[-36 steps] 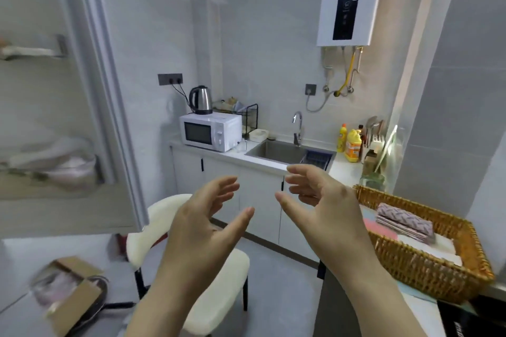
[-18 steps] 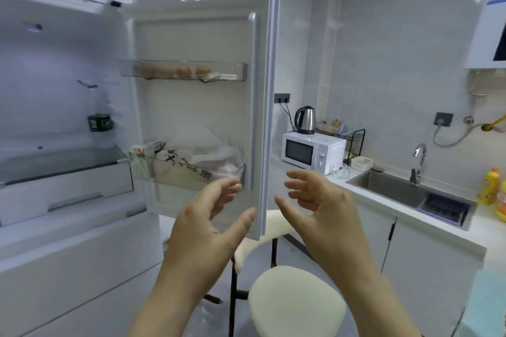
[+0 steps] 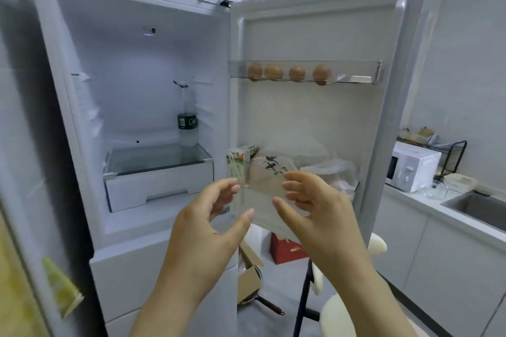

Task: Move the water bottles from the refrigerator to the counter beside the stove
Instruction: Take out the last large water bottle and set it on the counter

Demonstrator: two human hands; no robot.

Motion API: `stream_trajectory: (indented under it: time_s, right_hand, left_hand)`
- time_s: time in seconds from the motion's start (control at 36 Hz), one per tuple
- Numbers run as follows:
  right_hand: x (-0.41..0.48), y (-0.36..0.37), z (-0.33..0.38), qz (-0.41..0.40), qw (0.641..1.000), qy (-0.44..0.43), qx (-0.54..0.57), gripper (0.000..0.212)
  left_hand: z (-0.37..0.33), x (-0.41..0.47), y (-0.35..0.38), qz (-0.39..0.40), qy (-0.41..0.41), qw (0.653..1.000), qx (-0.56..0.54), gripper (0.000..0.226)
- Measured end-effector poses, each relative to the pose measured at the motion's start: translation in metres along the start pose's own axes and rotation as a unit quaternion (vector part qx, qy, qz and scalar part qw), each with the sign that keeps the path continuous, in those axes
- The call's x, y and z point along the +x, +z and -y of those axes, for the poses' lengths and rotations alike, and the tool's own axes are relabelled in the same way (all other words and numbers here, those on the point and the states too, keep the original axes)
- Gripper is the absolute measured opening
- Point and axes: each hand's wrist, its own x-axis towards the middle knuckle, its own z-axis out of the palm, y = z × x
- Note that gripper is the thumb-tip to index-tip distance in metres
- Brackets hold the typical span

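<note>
Water bottle (image 3: 187, 115): one stands upright on the glass shelf (image 3: 157, 157) inside the open refrigerator (image 3: 131, 68), toward its back right corner; no other bottle shows there. Neither hand has reached it. The left hand (image 3: 210, 224) and right hand (image 3: 315, 216) hover empty in front of the door, each grip spread with fingers loosely curved, holding nothing. The door rack (image 3: 304, 72) carries four eggs. The bench beside the stove is out of view, so how many bottles are already moved cannot be told; fetching this one remains.

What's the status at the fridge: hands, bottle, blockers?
Left hand and right hand open, empty. One water bottle upright on the glass shelf, untouched. Nothing in the way.
</note>
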Motion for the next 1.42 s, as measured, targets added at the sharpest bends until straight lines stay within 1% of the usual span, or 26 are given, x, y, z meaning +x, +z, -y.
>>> stream_trajectory:
  time_s: [0.17,0.28,0.42,0.56,0.67,0.89,1.08,1.42]
  right_hand:
    - [0.031,0.045,-0.001,0.016,1.0,-0.011,0.025,0.039]
    - [0.058,0.072,-0.01,0.022,0.999,-0.022,0.038,0.04]
    - [0.093,0.103,-0.027,0.047,0.997,-0.029,0.063,0.04]
    - [0.131,0.129,-0.044,0.072,0.993,-0.039,0.085,0.035]
    - [0.16,0.151,-0.055,0.094,0.989,-0.044,0.101,0.039]
    - [0.2,0.199,-0.072,0.135,0.982,-0.045,0.121,0.04]
    - [0.224,0.247,-0.075,0.147,0.98,-0.043,0.126,0.039]
    - [0.28,0.344,-0.059,0.117,0.984,-0.02,0.135,0.038]
  left_hand:
    - [0.028,0.029,-0.021,-0.033,-0.012,0.999,0.004,0.043]
    - [0.046,0.052,-0.028,-0.056,-0.014,0.998,0.01,0.042]
    - [0.067,0.084,-0.028,-0.082,-0.024,0.996,0.027,0.043]
    - [0.085,0.119,-0.025,-0.11,-0.031,0.992,0.045,0.042]
    - [0.1,0.143,-0.023,-0.134,-0.039,0.988,0.059,0.042]
    - [0.131,0.179,-0.029,-0.177,-0.05,0.98,0.074,0.041]
    - [0.164,0.207,-0.051,-0.185,-0.061,0.978,0.079,0.042]
    - [0.231,0.289,-0.12,-0.155,-0.046,0.984,0.073,0.043]
